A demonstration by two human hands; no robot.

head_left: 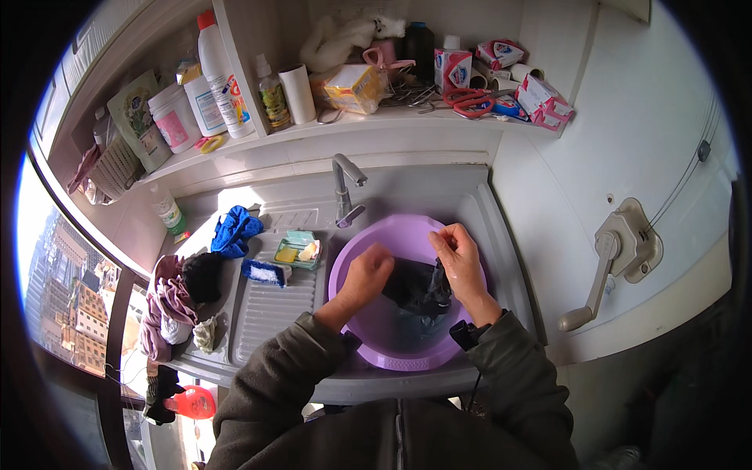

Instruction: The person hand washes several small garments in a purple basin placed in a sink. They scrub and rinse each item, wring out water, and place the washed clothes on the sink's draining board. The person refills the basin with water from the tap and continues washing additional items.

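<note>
A dark wet cloth [412, 287] hangs between my hands over the purple basin [363, 345], its lower part reaching into cloudy water [419, 325]. My right hand [464, 265] pinches the cloth's right end, thumb and fingers pressed together near the basin's right side. Over the basin's left part, my left hand [365, 276] is closed where the cloth's left end meets it; its fingertips are mostly hidden. The garment's exact kind cannot be made out.
A grey faucet [345, 188] rises behind the basin. Left on the ribbed drainboard lie a blue-white brush [265, 272], a green soap dish [296, 252], a blue cloth [236, 232] and crumpled clothes [168, 301]. A crowded shelf [376, 121] runs above; a crank handle [603, 274] juts from the right wall.
</note>
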